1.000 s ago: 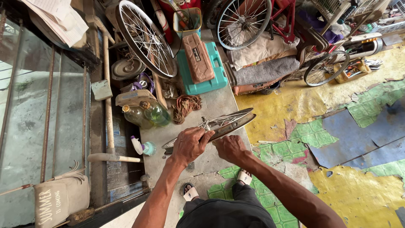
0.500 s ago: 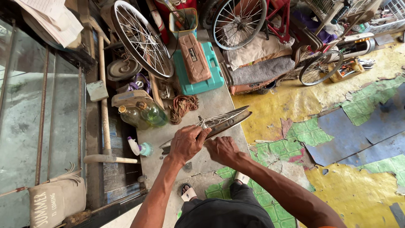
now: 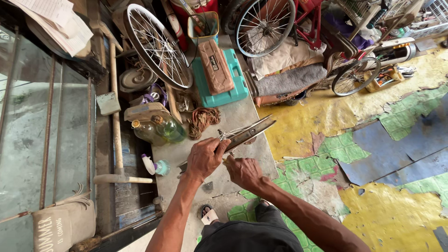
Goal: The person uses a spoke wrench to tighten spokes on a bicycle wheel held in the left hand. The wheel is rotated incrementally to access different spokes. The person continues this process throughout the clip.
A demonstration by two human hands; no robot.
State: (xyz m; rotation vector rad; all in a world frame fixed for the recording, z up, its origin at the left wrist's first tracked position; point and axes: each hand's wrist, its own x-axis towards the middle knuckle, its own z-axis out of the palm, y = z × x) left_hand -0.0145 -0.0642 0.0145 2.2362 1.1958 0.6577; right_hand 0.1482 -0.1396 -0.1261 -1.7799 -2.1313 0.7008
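At centre frame, over the concrete floor [image 3: 242, 119], the bare wheel rim [image 3: 247, 131] has tilted slightly against half a second ago, far end now toward 2 o'clock. Left hand [image 3: 207, 156] grip closed around the rim. Right hand [image 3: 242, 171] at 5 o'clock of it, fingers curled; contents cannot be told.

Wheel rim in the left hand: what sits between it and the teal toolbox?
Head view: a tangle of brown cord lies on the concrete between the wheel rim, held by the left hand, and the teal toolbox.
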